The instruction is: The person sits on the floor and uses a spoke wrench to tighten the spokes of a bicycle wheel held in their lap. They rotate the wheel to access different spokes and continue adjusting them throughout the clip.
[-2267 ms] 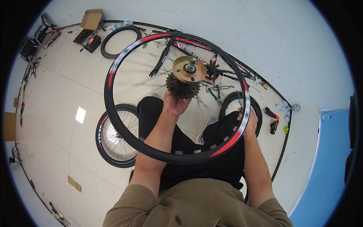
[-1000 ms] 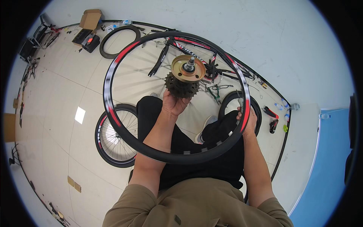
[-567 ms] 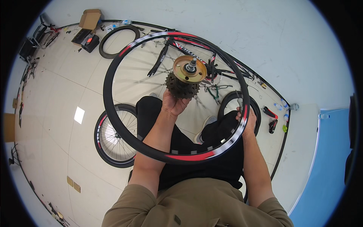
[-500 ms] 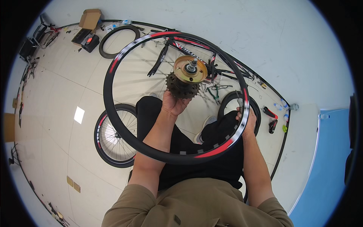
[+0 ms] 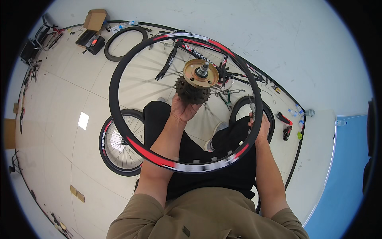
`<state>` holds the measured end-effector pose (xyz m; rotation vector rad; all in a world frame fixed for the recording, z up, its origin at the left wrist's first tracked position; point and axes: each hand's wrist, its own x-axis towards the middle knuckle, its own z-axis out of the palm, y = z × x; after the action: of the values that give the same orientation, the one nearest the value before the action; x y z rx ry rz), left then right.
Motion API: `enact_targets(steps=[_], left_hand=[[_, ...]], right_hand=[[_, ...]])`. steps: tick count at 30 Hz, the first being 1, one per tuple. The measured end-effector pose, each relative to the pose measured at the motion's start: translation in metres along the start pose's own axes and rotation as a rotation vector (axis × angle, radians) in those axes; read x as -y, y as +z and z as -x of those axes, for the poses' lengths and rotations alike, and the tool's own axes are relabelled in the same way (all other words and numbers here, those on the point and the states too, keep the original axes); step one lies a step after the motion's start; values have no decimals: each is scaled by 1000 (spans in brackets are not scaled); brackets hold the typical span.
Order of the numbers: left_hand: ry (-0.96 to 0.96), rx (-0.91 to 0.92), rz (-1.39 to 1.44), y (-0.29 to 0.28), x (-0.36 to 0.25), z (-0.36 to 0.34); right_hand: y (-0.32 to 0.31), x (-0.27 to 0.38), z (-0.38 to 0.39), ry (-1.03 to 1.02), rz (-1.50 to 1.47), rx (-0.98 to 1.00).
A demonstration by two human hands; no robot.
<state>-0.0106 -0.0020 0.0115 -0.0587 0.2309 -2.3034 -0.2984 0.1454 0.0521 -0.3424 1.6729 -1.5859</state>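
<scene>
I hold a bicycle wheel upward by its hub (image 5: 195, 87), which carries a dark toothed cassette (image 5: 191, 91) and a gold-coloured disc (image 5: 201, 73) with an axle on top. My left hand (image 5: 184, 109) is closed around the hub's underside. The black rim (image 5: 118, 119) with red and silver bands circles both; its spokes are a blur. My right hand (image 5: 260, 127) is at the rim's right side, fingers curled by a grey cylindrical piece (image 5: 252, 108), partly hidden behind the rim; what exactly it grips I cannot make out. My black-trousered legs (image 5: 157, 119) are beneath.
A spoked wheel (image 5: 121, 158) lies left, tyres (image 5: 107, 47) beyond and right. A bicycle frame (image 5: 173, 55), green-handled tool (image 5: 227, 99), open carton (image 5: 95, 20), saddle (image 5: 285, 119) and bottles (image 5: 300, 113) are on the floor (image 5: 59, 119). Walls border the back and right.
The rim's red and silver bands and their blurred patches have shifted round in each frame, so the wheel is turning. My hands stay nearly in place.
</scene>
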Motion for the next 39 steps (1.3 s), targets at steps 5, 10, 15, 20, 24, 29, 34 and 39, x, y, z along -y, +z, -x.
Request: enact_targets(steps=[5, 10, 15, 20, 24, 29, 34, 39], left_hand=[[-1, -15, -13, -1, -1, 0], [-14, 92, -15, -3, -2, 1], [-25, 97, 12, -4, -3, 1], [-49, 111, -5, -6, -4, 0], [20, 14, -73, -3, 0, 1], [3, 10, -64, -3, -3, 0], [11, 4, -46, 3, 1, 0], [-16, 40, 27, -5, -3, 2]], right_hand=[[-1, -3, -5, -8, 14, -9], [-2, -3, -4, -5, 8, 7], [1, -1, -2, -4, 12, 4], [0, -3, -3, -19, 17, -15], [2, -5, 0, -40, -7, -35], [2, 2, 1, 9, -131, -37], [-16, -1, -8, 87, -291, 81], [-16, 2, -5, 138, -381, 127]])
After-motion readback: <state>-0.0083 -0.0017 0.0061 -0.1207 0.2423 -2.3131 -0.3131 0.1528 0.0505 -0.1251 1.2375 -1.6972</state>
